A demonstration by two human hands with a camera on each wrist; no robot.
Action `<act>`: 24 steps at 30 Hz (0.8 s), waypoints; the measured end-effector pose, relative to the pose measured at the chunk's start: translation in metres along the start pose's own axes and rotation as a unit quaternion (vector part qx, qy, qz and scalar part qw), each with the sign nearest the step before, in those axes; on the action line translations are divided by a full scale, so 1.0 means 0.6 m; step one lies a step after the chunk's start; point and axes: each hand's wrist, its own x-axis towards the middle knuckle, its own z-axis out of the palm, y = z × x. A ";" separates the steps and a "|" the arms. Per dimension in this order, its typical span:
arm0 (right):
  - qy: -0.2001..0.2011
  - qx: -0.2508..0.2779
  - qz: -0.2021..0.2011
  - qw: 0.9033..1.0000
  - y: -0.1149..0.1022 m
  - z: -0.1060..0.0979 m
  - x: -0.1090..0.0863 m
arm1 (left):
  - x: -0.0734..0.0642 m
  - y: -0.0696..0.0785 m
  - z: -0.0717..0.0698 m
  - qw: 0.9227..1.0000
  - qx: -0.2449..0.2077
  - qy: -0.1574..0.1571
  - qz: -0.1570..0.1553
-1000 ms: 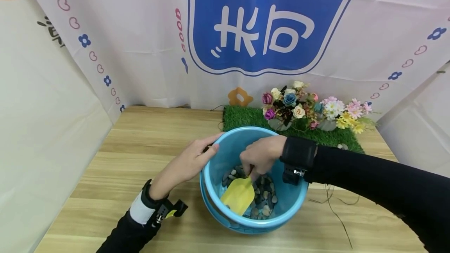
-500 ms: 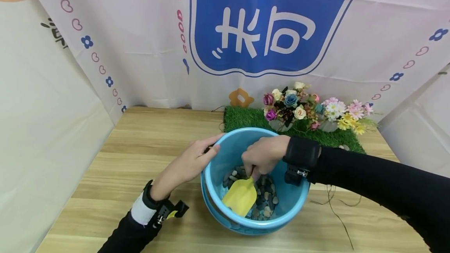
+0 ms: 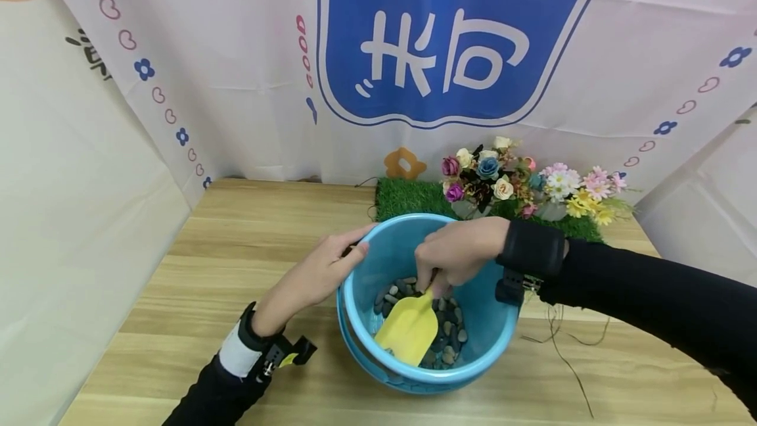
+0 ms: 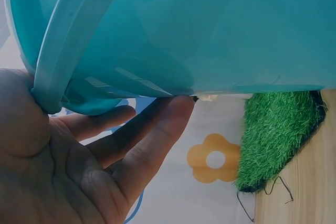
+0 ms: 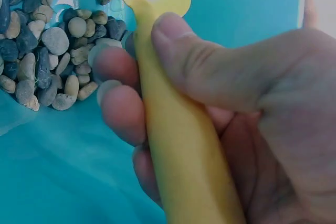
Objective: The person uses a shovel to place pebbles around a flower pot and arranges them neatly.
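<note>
gripping a yellow plastic shovel (image 3: 408,331) inside a round blue plastic bucket (image 3: 402,245), right hand (image 3: 457,252) fingers curled round its handle (image 5: 184,161), apparently for control; resting the left hand (image 3: 316,273), fingers spread, on the bucket's left side, likely steadying it.

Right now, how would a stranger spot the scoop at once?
On the wooden table stands a light blue bucket. In it, the right hand grips the scoop. Its bright yellow sets it apart from the grey and brown stones.
</note>
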 end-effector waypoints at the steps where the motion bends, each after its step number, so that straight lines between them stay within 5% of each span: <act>1: 0.002 0.003 -0.006 1.000 0.000 -0.002 -0.004 | 0.000 0.000 0.000 1.000 0.001 0.000 0.000; 15: 0.026 0.021 -0.050 0.998 0.003 -0.021 -0.033 | -0.001 0.002 0.000 1.000 0.005 0.007 -0.002; 24: -0.007 0.023 -0.044 0.999 -0.001 -0.029 -0.026 | -0.001 0.002 -0.001 1.000 0.005 0.004 -0.005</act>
